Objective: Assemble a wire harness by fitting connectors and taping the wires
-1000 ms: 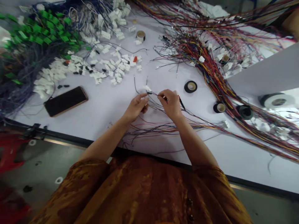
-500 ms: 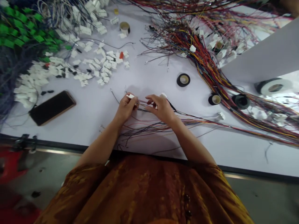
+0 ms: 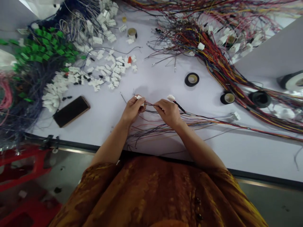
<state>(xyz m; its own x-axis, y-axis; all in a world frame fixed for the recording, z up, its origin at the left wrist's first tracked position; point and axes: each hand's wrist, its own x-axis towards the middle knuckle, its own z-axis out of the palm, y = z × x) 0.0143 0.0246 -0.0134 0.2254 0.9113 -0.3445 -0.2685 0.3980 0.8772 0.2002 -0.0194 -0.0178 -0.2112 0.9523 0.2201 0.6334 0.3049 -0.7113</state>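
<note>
My left hand (image 3: 133,110) is closed around a small white plastic connector (image 3: 139,98), held between thumb and fingers. Thin dark and reddish wires (image 3: 149,103) run from the connector across to my right hand (image 3: 168,113), whose thumb and fingertips pinch them. Just beyond the right hand lies another white connector (image 3: 170,97) with a black-wrapped lead (image 3: 180,107). Beneath both hands, a loose bundle of coloured wires (image 3: 161,128) stretches over the white table towards the right. The wire ends inside the left hand's connector are too small to make out.
A phone (image 3: 71,111) lies at the left beside piled white connectors (image 3: 104,74) and green connectors (image 3: 42,45). Black tape rolls (image 3: 191,79) sit to the right. A thick wire harness (image 3: 213,67) crosses the back right. The table's dark edge (image 3: 78,146) runs before my body.
My right hand's fingers, spread around the wires before, have closed on them. The left hand keeps its hold on the connector. The whole view has shifted, so the table appears further right.
</note>
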